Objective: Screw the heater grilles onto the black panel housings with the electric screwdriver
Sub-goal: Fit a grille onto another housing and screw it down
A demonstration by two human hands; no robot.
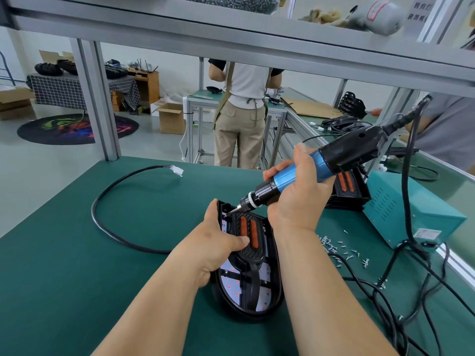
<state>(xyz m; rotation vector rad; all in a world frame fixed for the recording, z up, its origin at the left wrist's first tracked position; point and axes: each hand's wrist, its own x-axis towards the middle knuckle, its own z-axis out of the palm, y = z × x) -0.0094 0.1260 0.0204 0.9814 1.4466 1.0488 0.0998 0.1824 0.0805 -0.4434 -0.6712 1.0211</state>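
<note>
A black oval panel housing [276,291] lies on the green bench in front of me. A black heater grille [250,249] with two orange strips sits in its upper half. My left hand [216,247] grips the housing's left edge, thumb pressed on the grille. My right hand [298,191] holds the blue and black electric screwdriver [321,163], tilted down to the left. Its bit tip touches a spot at the housing's top left corner, beside my left fingers.
Loose silver screws [341,249] lie scattered right of the housing. A teal power box [411,211] stands at the right with tangled black cables [401,291]. More housings [352,191] are stacked behind my right hand. A black cable loop [113,201] lies left. A person [241,111] stands beyond the bench.
</note>
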